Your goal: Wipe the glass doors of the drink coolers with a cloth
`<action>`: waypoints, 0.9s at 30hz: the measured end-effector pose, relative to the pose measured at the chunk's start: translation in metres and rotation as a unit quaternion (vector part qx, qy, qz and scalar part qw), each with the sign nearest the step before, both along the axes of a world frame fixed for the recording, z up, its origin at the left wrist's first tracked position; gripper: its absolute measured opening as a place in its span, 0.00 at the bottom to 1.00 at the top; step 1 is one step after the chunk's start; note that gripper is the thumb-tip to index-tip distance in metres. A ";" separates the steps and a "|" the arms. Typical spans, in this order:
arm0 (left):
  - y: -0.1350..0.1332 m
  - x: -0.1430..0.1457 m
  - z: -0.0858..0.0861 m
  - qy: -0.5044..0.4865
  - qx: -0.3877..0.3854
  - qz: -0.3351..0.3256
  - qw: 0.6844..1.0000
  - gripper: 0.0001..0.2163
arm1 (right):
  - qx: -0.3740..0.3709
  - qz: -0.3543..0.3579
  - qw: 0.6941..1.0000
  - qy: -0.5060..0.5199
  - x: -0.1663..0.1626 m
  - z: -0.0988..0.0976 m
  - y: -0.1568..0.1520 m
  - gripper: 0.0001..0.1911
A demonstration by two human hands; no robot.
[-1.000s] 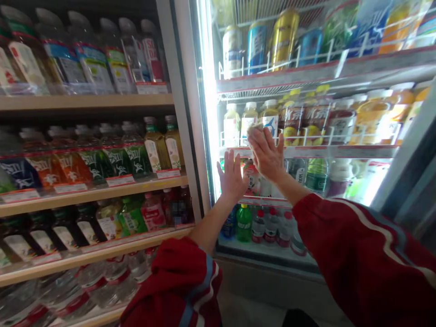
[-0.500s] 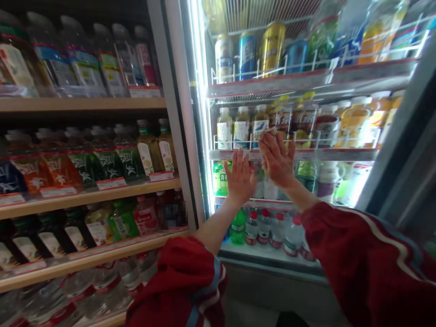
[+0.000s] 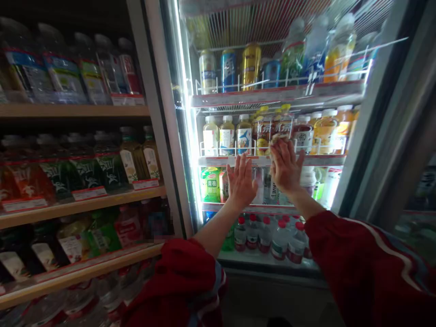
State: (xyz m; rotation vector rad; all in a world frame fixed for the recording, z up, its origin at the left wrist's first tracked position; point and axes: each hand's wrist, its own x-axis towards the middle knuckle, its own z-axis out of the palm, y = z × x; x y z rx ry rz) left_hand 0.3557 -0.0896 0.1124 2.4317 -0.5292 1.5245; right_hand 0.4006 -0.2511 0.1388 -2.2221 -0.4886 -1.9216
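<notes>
My right hand (image 3: pixel 286 169) is raised in front of a lit drinks fridge, with a crumpled pale cloth (image 3: pixel 281 138) pressed under its fingertips. The hand appears to lie against the fridge's glass door, over the middle shelf with its yellow-capped tea bottles (image 3: pixel 263 131). To its left, my left hand (image 3: pixel 241 182) holds nothing; its fingers are outstretched and the palm faces the glass. White-capped bottles (image 3: pixel 244 135) stand just above that hand, and a green bottle (image 3: pixel 211 185) is beside it. Most of the cloth is hidden by my right fingers.
Wooden shelves (image 3: pixel 81 198) packed with bottles run along the left. Cans (image 3: pixel 251 62) and large bottles fill the fridge's upper shelf. Red-capped bottles (image 3: pixel 265 235) line its bottom. A dark vertical frame (image 3: pixel 378 122) borders the fridge at right.
My view has turned slightly right. Relative to the shelves, both hands have shifted right; the right hand with the cloth went from the white-capped bottles to the yellow-capped ones.
</notes>
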 end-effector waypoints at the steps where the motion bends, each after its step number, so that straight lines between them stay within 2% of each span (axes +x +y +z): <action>1: -0.004 -0.001 0.000 0.004 0.002 -0.002 1.000 0.31 | 0.006 -0.007 1.000 0.006 -0.001 -0.001 -0.005 0.24; 6: -0.021 -0.005 0.002 0.019 0.006 -0.007 1.000 0.29 | 0.046 -0.020 0.998 0.037 0.001 -0.007 -0.024 0.26; 14: -0.035 -0.001 0.000 0.001 0.033 -0.010 0.999 0.29 | 0.074 -0.021 0.997 0.021 0.006 -0.016 -0.050 0.29; 21: -0.047 0.005 0.003 -0.002 0.031 -0.048 0.998 0.31 | 0.094 -0.045 0.994 -0.038 0.016 -0.020 -0.075 0.28; 27: -0.067 0.011 0.006 -0.014 0.030 -0.078 0.996 0.33 | 0.104 -0.076 0.991 -0.020 0.014 -0.020 -0.101 0.27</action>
